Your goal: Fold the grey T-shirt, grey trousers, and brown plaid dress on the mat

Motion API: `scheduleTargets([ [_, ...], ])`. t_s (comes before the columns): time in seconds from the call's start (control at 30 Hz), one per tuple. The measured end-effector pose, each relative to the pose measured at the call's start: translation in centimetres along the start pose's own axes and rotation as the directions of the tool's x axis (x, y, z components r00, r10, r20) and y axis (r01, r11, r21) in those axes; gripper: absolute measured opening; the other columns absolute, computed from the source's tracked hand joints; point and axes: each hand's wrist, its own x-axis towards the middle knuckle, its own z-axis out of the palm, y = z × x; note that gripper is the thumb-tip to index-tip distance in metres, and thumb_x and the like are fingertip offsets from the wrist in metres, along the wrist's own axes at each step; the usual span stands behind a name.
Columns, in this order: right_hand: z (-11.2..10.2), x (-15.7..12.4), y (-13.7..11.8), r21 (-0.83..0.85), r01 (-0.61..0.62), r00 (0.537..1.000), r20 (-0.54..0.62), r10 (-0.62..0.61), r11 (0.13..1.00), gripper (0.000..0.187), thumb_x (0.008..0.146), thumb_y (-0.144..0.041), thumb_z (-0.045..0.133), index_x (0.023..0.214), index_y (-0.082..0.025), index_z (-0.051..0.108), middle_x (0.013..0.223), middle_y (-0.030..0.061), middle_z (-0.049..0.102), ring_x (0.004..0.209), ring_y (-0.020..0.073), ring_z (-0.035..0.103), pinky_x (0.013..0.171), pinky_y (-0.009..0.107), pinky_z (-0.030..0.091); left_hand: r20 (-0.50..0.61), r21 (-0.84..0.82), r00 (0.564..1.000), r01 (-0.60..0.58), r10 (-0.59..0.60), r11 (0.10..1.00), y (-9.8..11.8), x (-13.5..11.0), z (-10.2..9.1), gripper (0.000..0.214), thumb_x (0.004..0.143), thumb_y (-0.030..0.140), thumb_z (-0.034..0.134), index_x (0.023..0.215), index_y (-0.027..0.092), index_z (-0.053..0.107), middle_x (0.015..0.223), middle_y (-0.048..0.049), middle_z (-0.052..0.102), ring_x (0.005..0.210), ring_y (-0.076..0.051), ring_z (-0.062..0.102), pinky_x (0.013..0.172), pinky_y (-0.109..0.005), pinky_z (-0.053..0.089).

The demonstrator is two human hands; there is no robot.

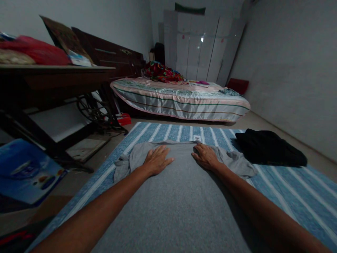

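Observation:
A grey T-shirt (pixel 179 196) lies spread flat on a blue striped mat (pixel 289 189) on the floor, its collar end away from me. My left hand (pixel 157 160) rests flat on the shirt near its left shoulder, fingers stretched out. My right hand (pixel 205 156) presses on the shirt by the collar, fingers slightly bent but lying on the cloth. A white label (pixel 197 138) shows at the neckline just beyond my right hand. Neither hand holds anything.
A black garment (pixel 268 151) lies on the mat to the right. A bed (pixel 181 100) with a striped cover stands beyond the mat, with white wardrobes (pixel 200 45) behind. A dark treadle table (pixel 52 88) stands at left, with a blue box (pixel 23 172) below it.

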Motion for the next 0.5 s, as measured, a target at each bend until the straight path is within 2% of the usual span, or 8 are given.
scheduleTargets([
  [0.1,-0.2,-0.1,-0.1,0.023,-0.003,1.000,0.026,0.003,1.000,0.034,0.096,-0.044,0.042,0.116,-0.020,0.055,0.128,0.0097,0.054,0.117,0.0229,0.048,0.097,0.037,0.035,0.031,0.020,0.999,0.042,-0.043,0.999,-0.9,0.2,0.0,0.065,0.096,0.054,0.027,0.148,0.016,0.033,0.157,-0.0133,0.024,0.145,-0.028,0.020,0.114,-0.054,0.015],
  [0.27,-1.0,-1.7,-0.7,0.019,-0.002,1.000,-0.009,0.002,1.000,0.043,0.096,-0.049,0.042,0.125,-0.019,0.052,0.134,0.0117,0.049,0.122,0.0258,0.044,0.100,0.040,0.032,0.068,0.025,0.995,0.074,-0.076,0.997,-0.7,0.3,0.1,0.069,0.094,0.057,0.023,0.150,0.018,0.028,0.160,-0.0105,0.016,0.147,-0.028,0.012,0.114,-0.055,0.011],
  [0.4,-0.8,-2.7,-0.6,0.050,0.016,1.000,0.013,-0.017,0.999,0.045,0.096,-0.052,0.042,0.124,-0.019,0.053,0.132,0.0117,0.051,0.122,0.0263,0.045,0.100,0.042,0.032,0.036,0.041,0.992,0.121,-0.122,0.992,-0.7,0.6,0.3,0.070,0.093,0.059,0.026,0.150,0.020,0.029,0.160,-0.0105,0.014,0.147,-0.030,0.011,0.114,-0.055,0.012],
  [0.5,-1.0,-2.9,0.2,0.111,-0.015,1.000,0.005,0.015,0.994,0.044,0.097,-0.048,0.040,0.128,-0.018,0.052,0.131,0.0118,0.053,0.121,0.0253,0.047,0.099,0.041,0.035,0.011,0.066,0.991,0.129,-0.130,0.989,-1.0,0.8,0.3,0.068,0.093,0.058,0.027,0.149,0.019,0.031,0.159,-0.0114,0.018,0.146,-0.030,0.015,0.113,-0.053,0.015],
])
